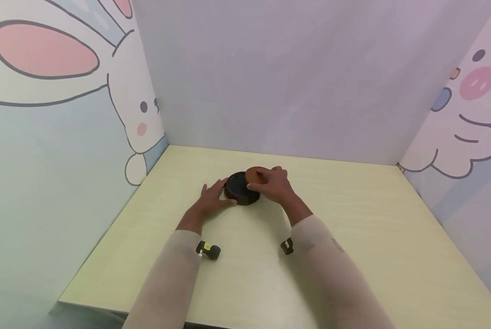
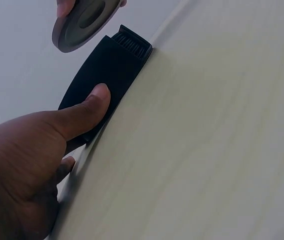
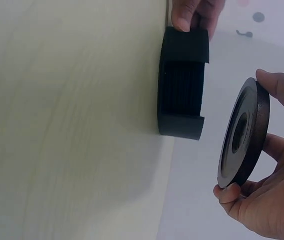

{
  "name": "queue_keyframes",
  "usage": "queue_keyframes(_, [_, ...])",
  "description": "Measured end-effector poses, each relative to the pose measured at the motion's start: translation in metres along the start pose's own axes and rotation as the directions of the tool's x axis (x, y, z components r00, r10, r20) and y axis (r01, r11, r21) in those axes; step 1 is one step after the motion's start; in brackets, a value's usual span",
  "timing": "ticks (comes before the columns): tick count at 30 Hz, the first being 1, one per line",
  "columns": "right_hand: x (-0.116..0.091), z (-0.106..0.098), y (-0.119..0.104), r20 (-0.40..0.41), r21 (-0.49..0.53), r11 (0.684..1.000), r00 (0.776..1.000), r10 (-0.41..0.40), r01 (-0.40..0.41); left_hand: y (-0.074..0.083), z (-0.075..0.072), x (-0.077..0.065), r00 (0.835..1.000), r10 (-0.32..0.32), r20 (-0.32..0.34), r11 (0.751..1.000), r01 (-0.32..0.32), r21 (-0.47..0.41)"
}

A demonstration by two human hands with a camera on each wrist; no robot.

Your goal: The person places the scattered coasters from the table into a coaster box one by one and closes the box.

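Observation:
A low, round black coaster holder [image 1: 238, 187] stands on the table, its side cut by an opening with dark ridges inside, seen in the right wrist view. My left hand [image 1: 210, 200] grips the holder from the left, thumb pressed against the near side and fingers round the far side, partly hidden. A round brown coaster [image 1: 253, 175] is pinched at its edge between the thumb and fingers of my right hand [image 1: 276, 184]. Tilted, the coaster [image 3: 245, 137] hangs just above and to the right of the holder [image 3: 185, 45], apart from it. Its underside shows a round recess in the middle.
The pale wood-grain table [image 1: 377, 237] is bounded by a plain grey back wall [image 1: 270, 82] and cartoon-printed side walls [image 1: 85, 183]. Small black cameras [image 1: 209, 250] sit at both wrists, beside the light sleeves [image 1: 167, 278].

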State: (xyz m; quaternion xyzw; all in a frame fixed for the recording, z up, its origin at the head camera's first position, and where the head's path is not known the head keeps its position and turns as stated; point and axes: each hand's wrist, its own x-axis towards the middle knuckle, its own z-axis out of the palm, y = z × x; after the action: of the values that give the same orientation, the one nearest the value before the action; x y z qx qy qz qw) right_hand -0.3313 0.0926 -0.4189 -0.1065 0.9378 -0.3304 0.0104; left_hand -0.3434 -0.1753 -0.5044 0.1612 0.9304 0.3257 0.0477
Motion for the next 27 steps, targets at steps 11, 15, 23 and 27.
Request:
queue_keyframes(11, [0.014, 0.026, -0.020, 0.011, -0.153, 0.987, 0.999, -0.039, 0.040, 0.001, -0.001, -0.001, 1.000, 0.012, -0.006, 1.000, -0.012, -0.006])
queue_keyframes(15, [0.014, 0.031, -0.025, 0.014, -0.178, 0.983, 0.999, -0.041, 0.043, 0.002, 0.000, 0.002, 1.000, 0.028, -0.011, 1.000, -0.028, -0.008])
queue_keyframes(23, [0.015, 0.039, -0.030, 0.035, -0.183, 0.980, 0.997, -0.068, 0.073, 0.001, 0.000, 0.004, 1.000, 0.023, -0.004, 1.000, -0.023, 0.006])
queue_keyframes(27, [0.015, 0.041, -0.033, 0.059, -0.200, 0.977, 0.996, -0.065, 0.076, 0.000, 0.000, 0.003, 1.000, 0.016, -0.010, 1.000, -0.016, 0.005])
